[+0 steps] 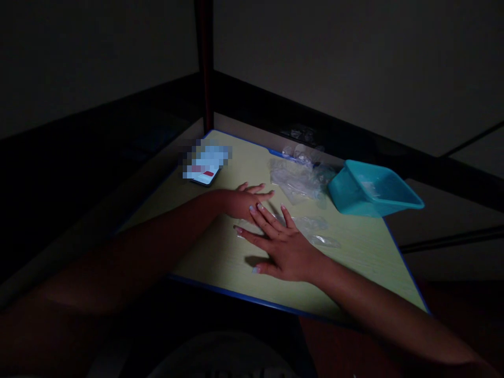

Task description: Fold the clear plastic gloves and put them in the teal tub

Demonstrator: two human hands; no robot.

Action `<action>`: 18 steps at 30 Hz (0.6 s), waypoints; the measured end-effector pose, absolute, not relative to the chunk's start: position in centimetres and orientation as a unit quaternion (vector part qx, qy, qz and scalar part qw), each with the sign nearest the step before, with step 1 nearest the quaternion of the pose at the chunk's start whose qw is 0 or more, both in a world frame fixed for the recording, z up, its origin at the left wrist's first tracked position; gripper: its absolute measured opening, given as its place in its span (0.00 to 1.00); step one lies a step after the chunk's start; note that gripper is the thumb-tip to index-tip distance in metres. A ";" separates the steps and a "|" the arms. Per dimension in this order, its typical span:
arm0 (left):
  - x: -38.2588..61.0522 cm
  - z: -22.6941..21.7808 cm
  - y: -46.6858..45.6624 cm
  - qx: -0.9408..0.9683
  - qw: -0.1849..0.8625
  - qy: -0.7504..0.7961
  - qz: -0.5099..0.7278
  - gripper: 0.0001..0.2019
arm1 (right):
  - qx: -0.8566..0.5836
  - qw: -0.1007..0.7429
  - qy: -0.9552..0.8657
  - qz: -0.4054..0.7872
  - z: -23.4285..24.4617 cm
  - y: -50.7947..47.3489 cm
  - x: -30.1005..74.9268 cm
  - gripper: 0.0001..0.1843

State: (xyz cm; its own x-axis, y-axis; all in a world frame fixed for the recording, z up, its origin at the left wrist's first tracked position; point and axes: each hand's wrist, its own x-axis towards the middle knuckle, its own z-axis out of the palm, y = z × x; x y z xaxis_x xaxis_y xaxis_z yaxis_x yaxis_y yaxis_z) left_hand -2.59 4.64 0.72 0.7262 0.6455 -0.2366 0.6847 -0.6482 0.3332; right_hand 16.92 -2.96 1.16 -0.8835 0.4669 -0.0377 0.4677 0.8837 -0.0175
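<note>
Over the middle of the table, my left hand (244, 202) is open, its fingers stretched out to the right. My right hand (289, 249) is open too, with spread fingers whose tips reach the edge of the left hand. Beneath and just behind the right hand lies a clear plastic bag (311, 224), partly hidden by it. A crumpled heap of clear plastic bags (295, 181) rests farther back, beyond the fingertips. Neither hand visibly holds anything.
A turquoise plastic basket (356, 191) stands tilted at the table's right edge. At the back left lies a phone (205, 176) with its screen lit and partly blurred. The pale table (220, 268) has a blue rim and sits in a dark corner against the walls.
</note>
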 end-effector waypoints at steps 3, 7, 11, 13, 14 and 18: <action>-2.6 0.8 4.7 0.902 0.213 0.373 -0.045 0.32 | 0.240 0.010 0.971 -0.017 1.3 -3.1 16.8 0.38; -2.5 1.1 4.5 0.898 0.217 0.378 -0.061 0.34 | 0.245 0.004 0.969 -0.023 1.5 -3.3 16.7 0.37; -2.4 1.3 4.5 0.897 0.202 0.384 -0.088 0.33 | 0.250 -0.005 0.968 -0.023 1.3 -3.4 16.8 0.37; -2.4 1.3 4.5 0.899 0.200 0.379 -0.090 0.30 | 0.251 -0.007 0.968 -0.020 1.1 -3.4 16.8 0.37; -2.4 1.2 4.5 0.901 0.200 0.375 -0.089 0.27 | 0.252 -0.006 0.967 -0.018 1.1 -3.4 16.8 0.37; -2.6 1.3 4.7 0.905 0.194 0.365 -0.104 0.21 | 0.257 0.000 0.966 -0.011 1.0 -3.5 16.7 0.37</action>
State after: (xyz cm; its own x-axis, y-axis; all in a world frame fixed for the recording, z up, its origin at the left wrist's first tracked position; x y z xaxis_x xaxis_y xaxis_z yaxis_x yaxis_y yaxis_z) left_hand -2.61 4.72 1.26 0.7122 0.6200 -0.3292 0.7005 -0.6580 0.2761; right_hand 16.72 -3.47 1.04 -0.8683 0.4960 -0.0056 0.4960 0.8681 -0.0209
